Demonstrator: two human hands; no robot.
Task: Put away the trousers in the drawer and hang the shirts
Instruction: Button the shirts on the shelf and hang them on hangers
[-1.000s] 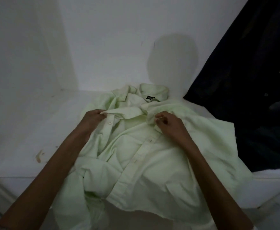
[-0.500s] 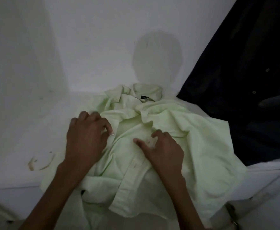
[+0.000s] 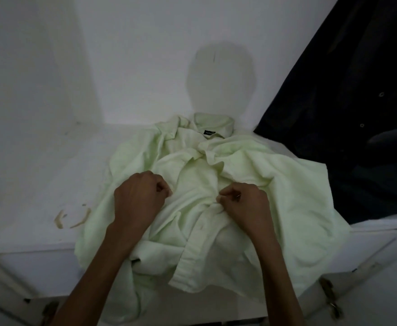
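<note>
While bent over the white ledge (image 3: 40, 184), works a pale green shirt (image 3: 251, 175) at mid-chest with both hands. Grips a fold of the front panel with the left hand (image 3: 138, 201), fingers curled tight. Pinches the button placket (image 3: 192, 245) with the right hand (image 3: 246, 205), fingers curled just as narrow. Has the shirt lying front up on the ledge, collar (image 3: 214, 122) and black label (image 3: 208, 133) toward the back wall, hem and a sleeve spilling over the front edge.

Could drag the whole shirt to the floor, with so much cloth past the edge and nothing weighting the collar end. Could strain a button or its thread by pulling the two fronts apart hard; cannot tell how many buttons are fastened. Could press creases into the bunched cloth under both fists, a nuisance on a shirt bound for a hanger. Could snag the hanging hem on the metal fittings (image 3: 331, 302) below the ledge. Could wipe the shirt's left side across the brownish mark (image 3: 73, 217) just beside it; wet or dry, cannot tell.

Counts two hands, one shirt, one label, one brownish mark, and one dark cloth (image 3: 345, 114) hanging at the right, close against the shirt. Counts metal fittings as one at the left and one or two at the right, too blurred to settle. Sees no trousers and no hanger.
</note>
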